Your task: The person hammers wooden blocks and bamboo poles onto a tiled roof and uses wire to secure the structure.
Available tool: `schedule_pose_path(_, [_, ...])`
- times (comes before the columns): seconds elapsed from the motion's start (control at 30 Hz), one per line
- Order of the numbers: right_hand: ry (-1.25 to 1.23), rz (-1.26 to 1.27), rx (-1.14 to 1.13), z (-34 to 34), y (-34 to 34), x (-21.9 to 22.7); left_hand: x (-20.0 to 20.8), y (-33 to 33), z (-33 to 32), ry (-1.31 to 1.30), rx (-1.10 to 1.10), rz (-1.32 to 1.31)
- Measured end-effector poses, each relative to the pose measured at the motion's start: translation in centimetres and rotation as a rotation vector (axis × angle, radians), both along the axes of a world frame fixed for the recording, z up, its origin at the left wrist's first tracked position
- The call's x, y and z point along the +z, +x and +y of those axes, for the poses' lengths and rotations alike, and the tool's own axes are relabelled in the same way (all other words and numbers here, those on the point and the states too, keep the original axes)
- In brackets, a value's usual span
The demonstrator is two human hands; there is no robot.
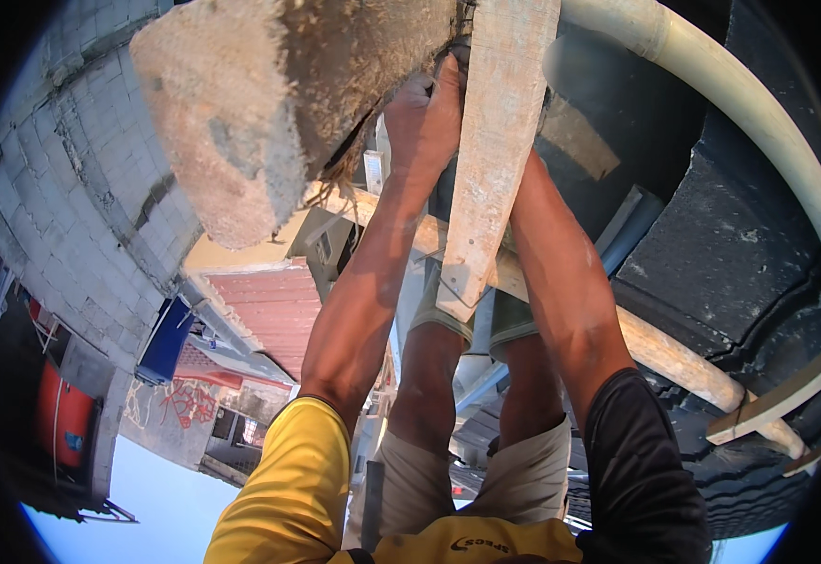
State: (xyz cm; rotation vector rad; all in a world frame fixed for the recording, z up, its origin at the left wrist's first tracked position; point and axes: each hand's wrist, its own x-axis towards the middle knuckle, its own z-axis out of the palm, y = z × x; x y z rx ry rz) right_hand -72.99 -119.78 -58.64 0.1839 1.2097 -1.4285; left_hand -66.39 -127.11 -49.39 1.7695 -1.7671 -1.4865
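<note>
My left hand [423, 127] is closed, thumb pointing up, between a rough brown-and-grey block [232, 103] with frayed fibres along its lower edge and a pale wooden plank [495, 141]. What its fingers hold, if anything, is hidden. The plank runs upright through the middle, and nail heads show near its lower end. My right forearm [565, 273] passes behind this plank, which hides my right hand, so its fingers cannot be seen. Below both arms, a round wooden pole [673, 352] slants across, and the plank's lower end overlaps it.
A thick pale bamboo pole [711, 70] curves along the upper right. Black corrugated roofing [711, 235] lies on the right, beside a short wooden batten [777, 395]. A grey block wall [91, 188] stands at left. Far below is a red metal roof [265, 305].
</note>
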Motion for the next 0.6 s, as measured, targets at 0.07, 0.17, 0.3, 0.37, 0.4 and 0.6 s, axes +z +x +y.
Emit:
schedule_pose_path(0.07, [0.001,0.001,0.006,-0.1,0.1,-0.1,0.3,-0.2,0.1,-0.040,-0.017,0.014])
schedule_pose_path(0.17, [-0.008,0.003,0.016,-0.3,-0.4,0.1,0.5,0.0,0.0,0.001,-0.034,-0.029])
schedule_pose_path(0.3, [-0.042,0.009,0.064,-1.2,-3.6,0.6,1.8,0.8,-1.6,0.296,-0.027,0.022])
schedule_pose_path(0.37, [-0.072,0.010,0.110,-1.8,-5.1,1.3,-0.8,2.1,-1.6,0.363,0.041,0.137])
schedule_pose_path(0.4, [-0.086,0.003,0.129,-2.1,-5.9,1.6,-1.7,2.1,-1.7,0.449,0.138,0.232])
schedule_pose_path(0.6, [-0.122,-0.093,-0.029,-1.1,-5.5,2.4,-9.4,0.8,-0.4,0.835,0.725,0.864])
